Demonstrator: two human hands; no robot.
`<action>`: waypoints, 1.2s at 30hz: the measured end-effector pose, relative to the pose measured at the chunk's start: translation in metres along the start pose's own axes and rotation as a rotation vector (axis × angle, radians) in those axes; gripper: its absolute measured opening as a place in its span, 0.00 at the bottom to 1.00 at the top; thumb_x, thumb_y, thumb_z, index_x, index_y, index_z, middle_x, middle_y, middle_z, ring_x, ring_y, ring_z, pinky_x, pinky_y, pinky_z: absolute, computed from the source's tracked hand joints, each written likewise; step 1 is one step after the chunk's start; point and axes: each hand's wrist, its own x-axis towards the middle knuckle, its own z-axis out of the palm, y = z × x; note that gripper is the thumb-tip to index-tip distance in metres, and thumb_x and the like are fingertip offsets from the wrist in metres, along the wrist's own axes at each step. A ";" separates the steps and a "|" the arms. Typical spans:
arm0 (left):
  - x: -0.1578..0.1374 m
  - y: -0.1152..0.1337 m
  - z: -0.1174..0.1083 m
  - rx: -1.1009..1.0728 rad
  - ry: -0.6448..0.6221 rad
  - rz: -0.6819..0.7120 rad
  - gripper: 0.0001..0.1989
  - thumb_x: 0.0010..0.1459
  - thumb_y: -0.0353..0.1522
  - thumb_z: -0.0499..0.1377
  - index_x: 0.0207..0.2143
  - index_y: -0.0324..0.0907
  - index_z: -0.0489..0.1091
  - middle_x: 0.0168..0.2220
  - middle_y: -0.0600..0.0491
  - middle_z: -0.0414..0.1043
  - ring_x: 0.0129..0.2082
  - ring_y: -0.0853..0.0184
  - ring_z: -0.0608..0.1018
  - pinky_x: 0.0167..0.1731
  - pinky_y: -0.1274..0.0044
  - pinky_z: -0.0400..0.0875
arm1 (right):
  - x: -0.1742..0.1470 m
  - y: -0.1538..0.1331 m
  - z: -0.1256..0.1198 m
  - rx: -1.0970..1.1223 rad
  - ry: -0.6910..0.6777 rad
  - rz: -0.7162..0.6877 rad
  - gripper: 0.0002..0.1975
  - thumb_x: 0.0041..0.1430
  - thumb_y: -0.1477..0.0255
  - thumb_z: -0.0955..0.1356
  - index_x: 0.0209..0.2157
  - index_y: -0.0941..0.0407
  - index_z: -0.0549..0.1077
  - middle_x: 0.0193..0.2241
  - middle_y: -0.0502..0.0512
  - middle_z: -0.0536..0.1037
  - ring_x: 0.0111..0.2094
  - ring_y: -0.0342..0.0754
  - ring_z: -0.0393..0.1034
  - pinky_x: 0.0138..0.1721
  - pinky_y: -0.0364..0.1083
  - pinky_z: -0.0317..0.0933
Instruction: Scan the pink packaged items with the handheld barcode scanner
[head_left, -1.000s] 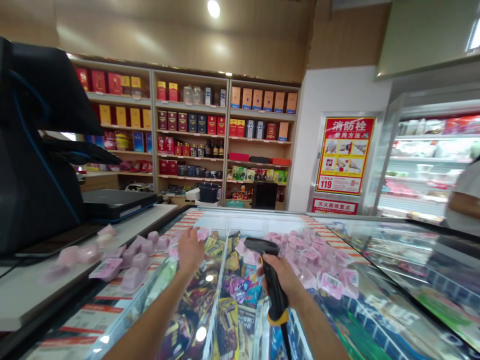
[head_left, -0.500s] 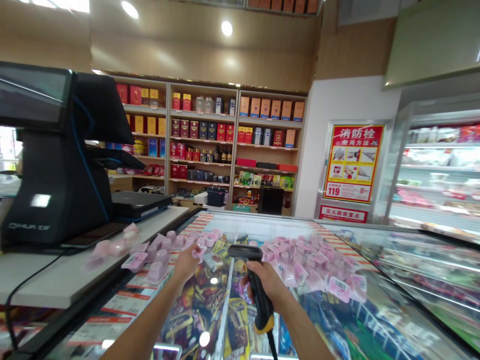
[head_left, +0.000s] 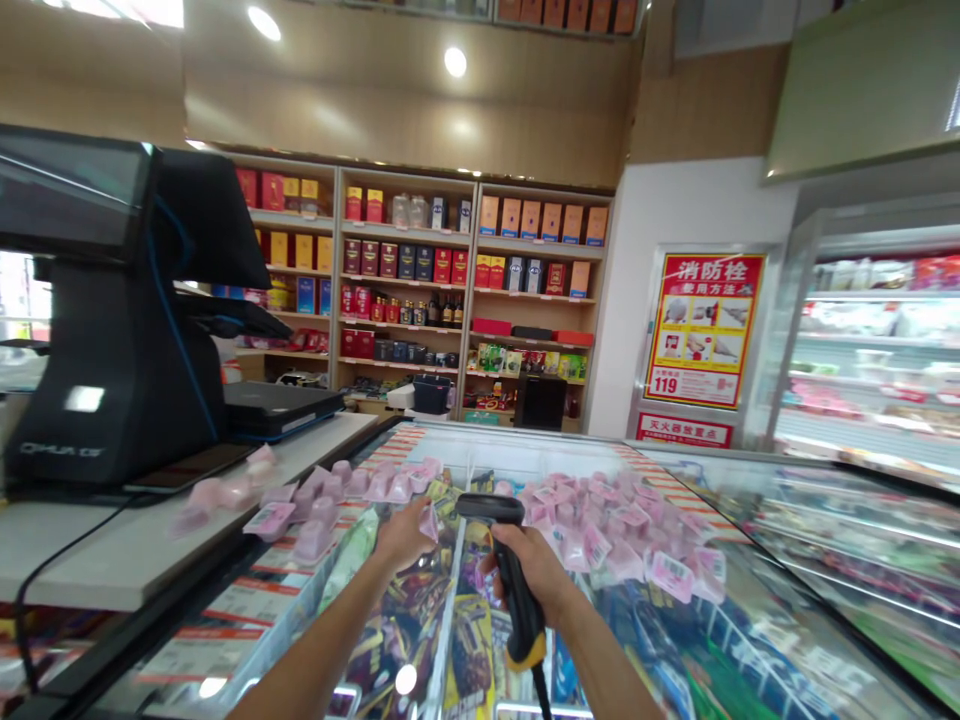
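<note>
In the head view my right hand [head_left: 531, 568] is closed round the handle of a black and yellow barcode scanner [head_left: 517, 590], whose head points to the left. My left hand [head_left: 405, 532] pinches a small pink plastic cup [head_left: 430, 522] with a label, just left of the scanner's head. Both hands are above the glass top of a chest freezer. Left of my left hand lies a group of similar pink cups [head_left: 319, 505] along the freezer's edge. Right of the scanner a larger heap of pink cups [head_left: 611, 515] covers the glass, some with barcode labels showing.
A black cash register [head_left: 97, 370] stands on a white counter [head_left: 90, 560] at the left, with a few pink cups at the counter's edge. Packaged food [head_left: 480, 650] shows through the freezer glass. Boxed goods fill the shelves behind, and a refrigerated display case [head_left: 870, 350] stands at the right.
My left hand has moved right with the pink cup, closer to the scanner's head. The scanner in my right hand has stayed nearly still.
</note>
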 end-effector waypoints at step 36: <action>0.009 0.070 0.053 -0.205 0.052 0.133 0.09 0.47 0.33 0.55 0.31 0.37 0.66 0.33 0.53 0.67 0.33 0.70 0.69 0.35 0.72 0.63 | -0.002 -0.031 -0.074 0.163 0.193 -0.186 0.14 0.46 0.61 0.62 0.27 0.59 0.65 0.17 0.49 0.70 0.11 0.38 0.60 0.10 0.39 0.56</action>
